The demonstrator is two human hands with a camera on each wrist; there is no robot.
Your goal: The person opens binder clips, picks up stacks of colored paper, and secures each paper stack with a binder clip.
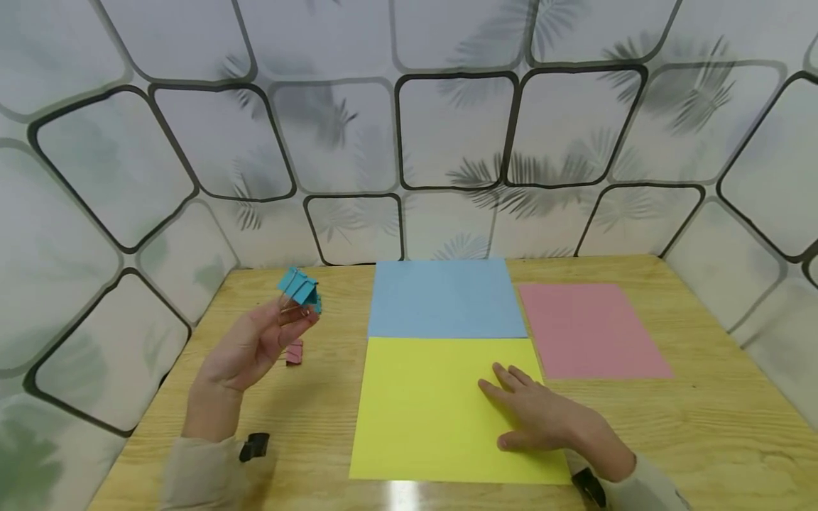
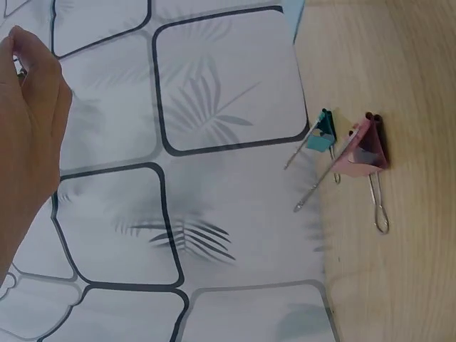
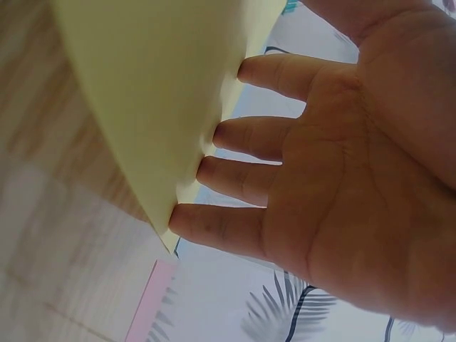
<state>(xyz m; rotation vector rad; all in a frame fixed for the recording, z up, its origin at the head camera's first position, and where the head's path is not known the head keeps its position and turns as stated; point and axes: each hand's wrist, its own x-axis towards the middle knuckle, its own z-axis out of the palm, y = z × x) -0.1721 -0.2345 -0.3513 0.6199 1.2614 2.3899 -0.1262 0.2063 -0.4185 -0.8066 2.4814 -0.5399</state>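
In the head view my left hand is raised above the table's left side and pinches a blue binder clip by its wire handles. The left wrist view shows that hand at the left edge; the held clip is hidden there. A pink binder clip and a smaller teal binder clip rest on the table beyond it. My right hand has its fingers spread, fingertips touching the yellow sheet. In the right wrist view several fingers meet the paper's surface.
A blue sheet lies directly behind the yellow one. To the right is a pink sheet. A patterned backdrop encloses the wooden table at the back and sides.
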